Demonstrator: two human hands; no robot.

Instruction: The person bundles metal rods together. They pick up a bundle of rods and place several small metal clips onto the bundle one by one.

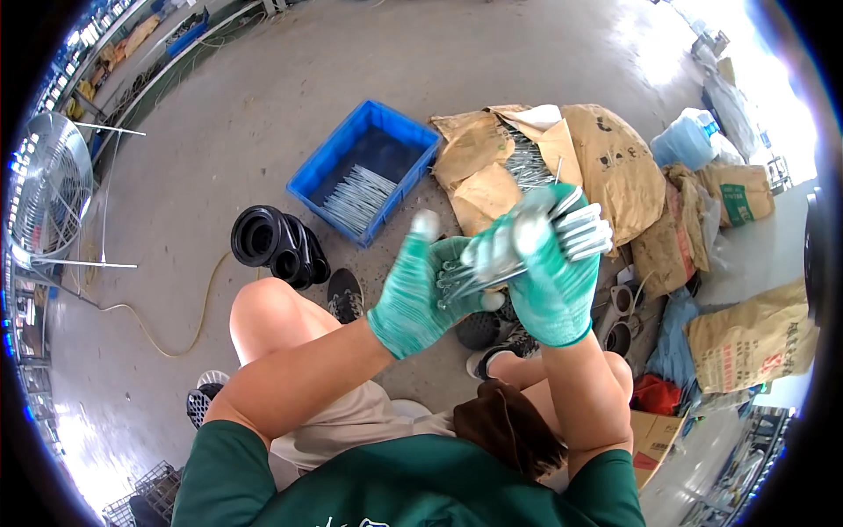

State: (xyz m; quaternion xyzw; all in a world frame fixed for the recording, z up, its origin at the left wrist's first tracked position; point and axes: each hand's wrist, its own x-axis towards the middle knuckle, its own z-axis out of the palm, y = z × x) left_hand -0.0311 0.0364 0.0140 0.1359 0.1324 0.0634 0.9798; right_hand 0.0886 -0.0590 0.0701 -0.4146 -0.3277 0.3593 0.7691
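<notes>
My right hand [555,294], in a green knitted glove with pale fingertips, is closed around a bundle of thin metal rods [587,232]. Their shiny ends stick out past its right side. My left hand [413,294], gloved the same way, has its thumb stretched up and its palm turned to the bundle's other end. The rods' left ends lie against or just in front of that palm; some left fingers are hidden behind them. Similar rods [360,200] lie in a blue plastic crate [379,147] ahead. More rods [527,162] show in a torn-open brown paper sack [479,189].
Black ringed plastic parts [281,246] stand on the floor left of my knees. A metal fan [53,189] is at far left, with a yellowish cable [206,312] on the floor. Full brown sacks [615,167] crowd the right, above a cardboard box [657,439].
</notes>
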